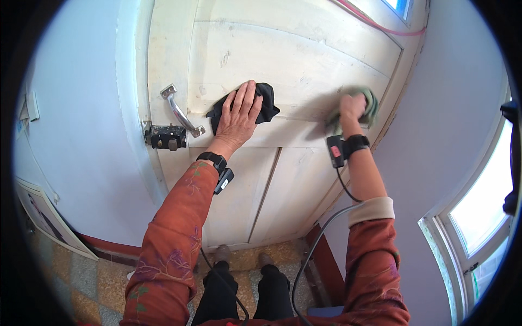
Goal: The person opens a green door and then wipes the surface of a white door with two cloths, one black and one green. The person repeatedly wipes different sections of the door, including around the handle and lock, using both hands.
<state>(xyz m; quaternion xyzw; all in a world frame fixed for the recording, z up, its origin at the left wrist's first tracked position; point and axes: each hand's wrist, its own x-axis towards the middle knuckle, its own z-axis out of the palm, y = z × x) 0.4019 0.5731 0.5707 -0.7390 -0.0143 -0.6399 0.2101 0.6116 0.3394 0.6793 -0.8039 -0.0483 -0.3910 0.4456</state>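
Note:
A cream painted wooden door [301, 61] stands before me. My left hand [240, 110] lies spread over a black cloth [269, 102], pressing it to the door to the right of the handle. Over at the door's right side, my right hand [353, 106] grips a bunched green cloth [371, 104] against the surface; both are blurred. The fingers of that hand are partly hidden in the cloth. A chrome pull handle [180, 111] is fixed at the door's left edge, above a black rim lock [167, 137] with knobs.
A red cord [383, 29] crosses the door's upper right corner. A window [481, 212] is on the right. At lower left a framed picture [53, 220] leans on the wall. Grey cables [318, 240] hang from the devices on my wrists. The floor is tiled [110, 281].

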